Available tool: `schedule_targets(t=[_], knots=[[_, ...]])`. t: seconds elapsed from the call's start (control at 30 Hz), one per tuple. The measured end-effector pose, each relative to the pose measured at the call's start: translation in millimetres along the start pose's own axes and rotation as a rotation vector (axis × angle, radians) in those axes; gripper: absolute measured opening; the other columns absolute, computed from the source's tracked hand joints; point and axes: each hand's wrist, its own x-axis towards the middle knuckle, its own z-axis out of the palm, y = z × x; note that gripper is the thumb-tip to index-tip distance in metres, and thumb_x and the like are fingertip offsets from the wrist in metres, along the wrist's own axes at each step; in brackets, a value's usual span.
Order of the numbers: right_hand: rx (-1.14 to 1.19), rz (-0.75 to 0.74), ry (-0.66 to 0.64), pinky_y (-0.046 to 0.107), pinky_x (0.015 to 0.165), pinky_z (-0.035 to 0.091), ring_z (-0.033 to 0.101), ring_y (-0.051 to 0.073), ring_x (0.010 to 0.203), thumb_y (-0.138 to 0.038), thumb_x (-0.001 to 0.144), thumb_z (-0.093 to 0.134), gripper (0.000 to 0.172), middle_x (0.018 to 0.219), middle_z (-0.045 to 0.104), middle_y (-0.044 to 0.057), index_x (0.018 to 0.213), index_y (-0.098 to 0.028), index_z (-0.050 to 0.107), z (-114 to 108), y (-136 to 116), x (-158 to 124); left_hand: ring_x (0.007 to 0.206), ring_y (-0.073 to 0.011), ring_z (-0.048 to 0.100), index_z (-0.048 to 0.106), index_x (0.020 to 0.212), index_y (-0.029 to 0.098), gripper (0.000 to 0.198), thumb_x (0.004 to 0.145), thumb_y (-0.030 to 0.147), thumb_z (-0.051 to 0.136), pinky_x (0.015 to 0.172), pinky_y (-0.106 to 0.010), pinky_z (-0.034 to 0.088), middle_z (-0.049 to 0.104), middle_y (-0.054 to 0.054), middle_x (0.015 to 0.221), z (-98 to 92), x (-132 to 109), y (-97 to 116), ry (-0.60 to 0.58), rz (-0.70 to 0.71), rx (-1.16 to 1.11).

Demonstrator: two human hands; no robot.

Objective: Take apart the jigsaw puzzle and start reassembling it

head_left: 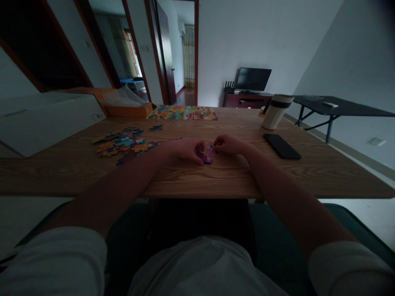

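A wooden table (277,176) spans the view; a purple jigsaw piece (207,156) sits between the left hand (187,149) and right hand (230,144); loose jigsaw pieces (120,144) lie leftward; a black phone (282,146) lies rightward; a white cup (274,113) stands beyond it; a colourful puzzle picture (182,112) lies beyond the hands.

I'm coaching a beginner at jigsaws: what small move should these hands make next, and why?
Probably press the purple jigsaw pieces firmly together before reaching for more: the left hand and right hand are closed on them from either side, while the loose pieces lie off to the left.
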Motion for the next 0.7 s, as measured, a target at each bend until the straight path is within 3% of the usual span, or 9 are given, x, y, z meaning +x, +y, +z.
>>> schedule_targets(t=[0.13, 0.27, 0.47, 0.6, 0.7], knots=[[0.005, -0.009, -0.016, 0.031, 0.074, 0.052, 0.071, 0.022, 0.086, -0.027, 0.09, 0.071, 0.013, 0.097, 0.078, 0.009, 0.097, -0.018, 0.076, -0.4, -1.7, -1.2, 0.095, -0.0226, 0.067, 0.06, 0.12, 0.022, 0.059, 0.069, 0.045, 0.08, 0.079, -0.03, 0.048, 0.074, -0.005, 0.104, -3.3, -1.2, -8.4, -0.047, -0.011, -0.046], [-0.014, 0.0, -0.035, 0.028, 0.07, 0.05, 0.07, 0.02, 0.083, -0.027, 0.091, 0.069, 0.014, 0.096, 0.078, 0.008, 0.099, -0.018, 0.075, -0.5, -3.7, -2.6, 0.091, -0.0215, 0.068, 0.065, 0.117, 0.021, 0.053, 0.071, 0.045, 0.077, 0.075, -0.028, 0.048, 0.075, -0.006, 0.104, -11.4, -3.5, -21.7, -0.025, -0.076, 0.009], [-0.039, 0.009, -0.046, 0.03, 0.07, 0.05, 0.069, 0.022, 0.086, -0.045, 0.087, 0.075, 0.033, 0.102, 0.077, 0.01, 0.106, -0.018, 0.075, -3.1, -9.0, -6.9, 0.095, -0.0215, 0.068, 0.075, 0.11, 0.021, 0.042, 0.083, 0.051, 0.064, 0.083, -0.028, 0.049, 0.076, -0.005, 0.109, -53.8, -30.6, -42.9, 0.017, -0.184, 0.024], [-0.083, 0.032, -0.073, 0.03, 0.071, 0.049, 0.069, 0.023, 0.088, -0.047, 0.086, 0.076, 0.038, 0.105, 0.076, 0.01, 0.11, -0.018, 0.075, -7.7, -12.4, -11.7, 0.094, -0.0207, 0.068, 0.073, 0.125, 0.021, 0.049, 0.089, 0.051, 0.057, 0.083, -0.029, 0.05, 0.076, -0.006, 0.11, -91.7, -62.3, -64.1, 0.327, -0.311, -0.027], [-0.115, 0.022, -0.098, 0.031, 0.071, 0.049, 0.069, 0.023, 0.086, -0.05, 0.086, 0.075, 0.04, 0.103, 0.076, 0.009, 0.111, -0.019, 0.075, -10.4, -12.0, -13.9, 0.092, -0.0206, 0.067, 0.073, 0.125, 0.021, 0.049, 0.09, 0.051, 0.057, 0.081, -0.029, 0.051, 0.076, -0.006, 0.109, -107.8, -81.5, -80.2, 0.505, -0.407, -0.043]])
